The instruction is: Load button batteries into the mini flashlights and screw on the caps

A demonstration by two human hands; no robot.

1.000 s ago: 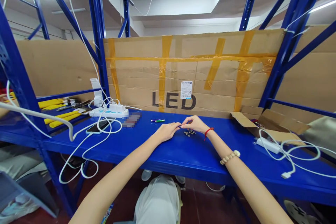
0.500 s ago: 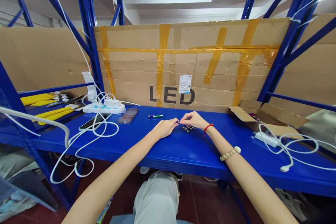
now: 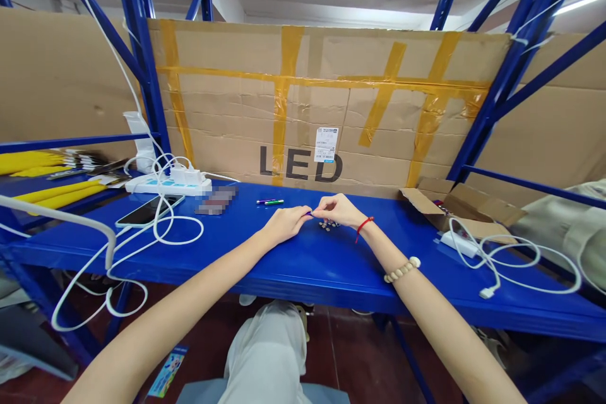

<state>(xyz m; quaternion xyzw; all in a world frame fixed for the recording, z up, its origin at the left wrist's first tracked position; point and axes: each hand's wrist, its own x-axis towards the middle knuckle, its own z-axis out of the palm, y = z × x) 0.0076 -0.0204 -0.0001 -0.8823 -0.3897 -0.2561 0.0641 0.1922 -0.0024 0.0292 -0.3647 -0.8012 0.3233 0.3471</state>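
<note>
My left hand (image 3: 286, 225) rests low over the blue tabletop (image 3: 284, 265), fingers closed around a small purple metallic tube (image 3: 309, 213), mostly hidden. From the other side my right hand (image 3: 341, 210) pinches at the end of this tube, fingertips meeting the left ones. Whether a smaller part sits between the right fingertips is too small to tell. Just under the right hand lie several small round, shiny button-like pieces (image 3: 326, 226), partly covered by it. Beyond the left hand, a green and purple pair of slim metallic tubes (image 3: 270, 202) lies on the table.
At left are a white power strip (image 3: 165, 185), tangled white cables (image 3: 177, 241), a phone (image 3: 150, 210) and yellow-handled items (image 3: 71, 197). An open cardboard box (image 3: 461, 214) and a white adapter (image 3: 459, 243) with its cable stand right. A taped cardboard panel (image 3: 227, 120) closes off the back.
The camera view has shifted, so the whole scene sits a little further left and slightly higher. Both hands stay together at the tube, with little visible change in their grip.
</note>
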